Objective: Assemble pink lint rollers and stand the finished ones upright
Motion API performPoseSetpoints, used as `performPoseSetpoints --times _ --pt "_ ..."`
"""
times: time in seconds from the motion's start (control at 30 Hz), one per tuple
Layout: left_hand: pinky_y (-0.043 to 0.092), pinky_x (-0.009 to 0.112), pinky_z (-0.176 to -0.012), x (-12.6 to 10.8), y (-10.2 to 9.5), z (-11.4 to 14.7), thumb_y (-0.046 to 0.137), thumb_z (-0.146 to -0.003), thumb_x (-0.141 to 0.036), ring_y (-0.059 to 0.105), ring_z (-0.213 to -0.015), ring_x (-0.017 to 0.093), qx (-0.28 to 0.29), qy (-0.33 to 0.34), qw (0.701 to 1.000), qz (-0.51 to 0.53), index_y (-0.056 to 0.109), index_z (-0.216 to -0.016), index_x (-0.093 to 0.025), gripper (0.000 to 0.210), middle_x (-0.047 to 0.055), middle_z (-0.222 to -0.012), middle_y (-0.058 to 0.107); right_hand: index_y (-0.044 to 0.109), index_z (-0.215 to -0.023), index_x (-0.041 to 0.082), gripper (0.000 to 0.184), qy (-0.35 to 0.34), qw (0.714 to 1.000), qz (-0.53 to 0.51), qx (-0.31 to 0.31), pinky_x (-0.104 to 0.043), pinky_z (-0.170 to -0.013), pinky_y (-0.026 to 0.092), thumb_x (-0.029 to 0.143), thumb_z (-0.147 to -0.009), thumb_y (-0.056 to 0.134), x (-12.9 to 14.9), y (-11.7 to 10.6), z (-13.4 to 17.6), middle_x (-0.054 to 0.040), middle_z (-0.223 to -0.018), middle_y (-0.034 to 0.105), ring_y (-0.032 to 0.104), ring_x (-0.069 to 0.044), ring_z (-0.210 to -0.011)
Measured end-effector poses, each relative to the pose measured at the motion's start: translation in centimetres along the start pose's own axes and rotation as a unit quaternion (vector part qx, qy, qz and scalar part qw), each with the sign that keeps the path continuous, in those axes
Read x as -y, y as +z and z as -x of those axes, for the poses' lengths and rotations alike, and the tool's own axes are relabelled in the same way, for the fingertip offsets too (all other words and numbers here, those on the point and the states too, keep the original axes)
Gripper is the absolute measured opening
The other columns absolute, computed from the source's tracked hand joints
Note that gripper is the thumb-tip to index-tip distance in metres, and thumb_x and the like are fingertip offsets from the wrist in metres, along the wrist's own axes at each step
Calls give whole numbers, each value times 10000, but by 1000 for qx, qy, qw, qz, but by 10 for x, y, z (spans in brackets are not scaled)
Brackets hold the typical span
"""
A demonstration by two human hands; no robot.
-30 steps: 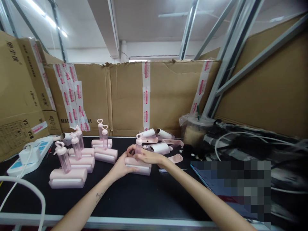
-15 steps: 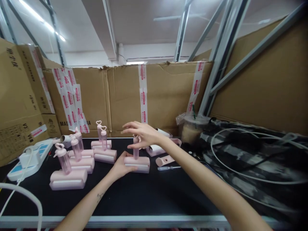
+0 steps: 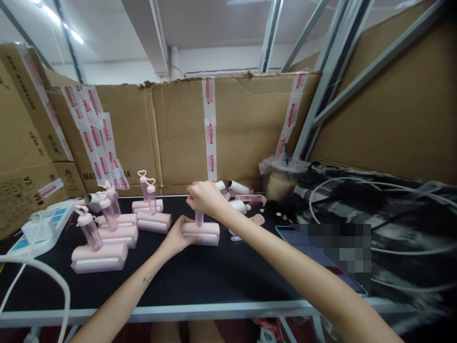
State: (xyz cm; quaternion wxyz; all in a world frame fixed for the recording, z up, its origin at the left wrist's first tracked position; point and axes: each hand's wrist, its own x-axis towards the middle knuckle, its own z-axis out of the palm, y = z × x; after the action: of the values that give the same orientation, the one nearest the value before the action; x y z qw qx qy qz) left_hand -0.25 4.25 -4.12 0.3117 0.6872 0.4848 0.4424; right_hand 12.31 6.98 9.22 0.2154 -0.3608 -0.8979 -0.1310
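Observation:
A pink lint roller (image 3: 210,228) rests on the black tabletop with its translucent handle (image 3: 199,218) pointing up. My left hand (image 3: 180,237) grips the left end of its roller head, thumb along the front. Over the handle's top, my right hand (image 3: 204,196) is closed in a fist, hiding the upper end. To the left stand several similar lint rollers, among them one in front (image 3: 100,257) and one farther back (image 3: 153,221), with heart-shaped loops on their handles.
White paper rolls (image 3: 238,186) and pink parts (image 3: 257,219) lie behind my right forearm. A phone (image 3: 314,252), a drink cup (image 3: 283,183) and a heap of dark material with white cable (image 3: 385,247) are at right. A power strip (image 3: 46,228) sits left; cardboard (image 3: 178,133) stands behind.
My right hand has gone from spread fingers to a closed fist around the handle's top. My left hand keeps its hold on the roller head. The view has tilted down slightly.

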Motion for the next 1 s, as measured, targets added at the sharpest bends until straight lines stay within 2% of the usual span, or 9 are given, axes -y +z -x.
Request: performPoseSetpoints --times 0.07,0.13,0.2,0.27,0.4,0.47,0.63,0.83,1.0 --pt "395 308 -786 -1 0 1 744 -563 -348 528 -840 203 0 2 1000 -1 499 -878 -172 436 7 -848 565 628 -811 110 175 -7 1000 -18 -9 -308 -595 385 228 -737 522 -2 -8 5 -127 -791 623 606 -240 -683" --pt "399 309 -771 -1 -1 1 744 -560 -352 525 -807 195 -3 3 1000 -3 498 -882 -170 444 -6 -811 552 546 -1070 151 423 -5 995 -92 -48 -322 -655 423 381 -719 593 -10 -13 14 -118 -986 594 606 -232 -763" --pt "406 306 -753 -2 -1 1 750 -548 -350 525 -786 189 -7 4 1000 -3 493 -881 -169 458 -10 -799 548 397 -1225 206 693 32 968 -227 -101 -325 -706 446 470 -642 663 -22 -9 25 -108 -1125 528 594 -213 -838" --pt "412 305 -748 -2 0 1 755 -538 -341 531 -786 187 -10 5 1000 -1 489 -884 -169 469 -7 -812 555 398 -1182 216 689 92 911 -383 -120 -307 -707 461 448 -608 700 -30 6 33 -89 -1098 536 590 -185 -844" --pt "408 331 -809 -2 0 1 767 -528 -303 542 -880 216 -12 11 1000 5 496 -943 -165 514 34 -924 577 517 -807 175 332 143 748 -644 -67 -246 -576 451 392 -626 691 -22 50 36 1 -716 593 573 -123 -616" --pt "398 346 -846 0 1 -1 778 -517 -275 537 -938 240 -9 13 1000 10 508 -956 -161 528 60 -974 580 457 -623 180 283 151 714 -680 -69 -207 -444 376 388 -679 640 -10 66 31 51 -518 492 468 -83 -449" --pt "419 355 -820 4 3 -4 772 -535 -279 552 -893 240 -2 1 1000 15 510 -921 -152 484 56 -922 585 272 -487 215 337 151 681 -711 -84 -184 -325 199 313 -722 495 1 81 22 102 -359 263 210 -42 -316" --pt "433 348 -785 0 4 -2 763 -544 -305 559 -834 219 -14 -6 1000 20 490 -886 -160 460 21 -852 579 287 -455 220 230 150 677 -720 -44 -176 -292 171 236 -622 444 -10 85 26 99 -340 251 202 -42 -292" --pt "433 343 -775 0 8 1 733 -582 -277 559 -814 211 -42 -8 999 9 483 -842 -168 377 14 -808 552 262 -469 225 255 177 700 -687 -87 -175 -295 195 252 -649 441 0 92 21 103 -337 262 199 -33 -279"
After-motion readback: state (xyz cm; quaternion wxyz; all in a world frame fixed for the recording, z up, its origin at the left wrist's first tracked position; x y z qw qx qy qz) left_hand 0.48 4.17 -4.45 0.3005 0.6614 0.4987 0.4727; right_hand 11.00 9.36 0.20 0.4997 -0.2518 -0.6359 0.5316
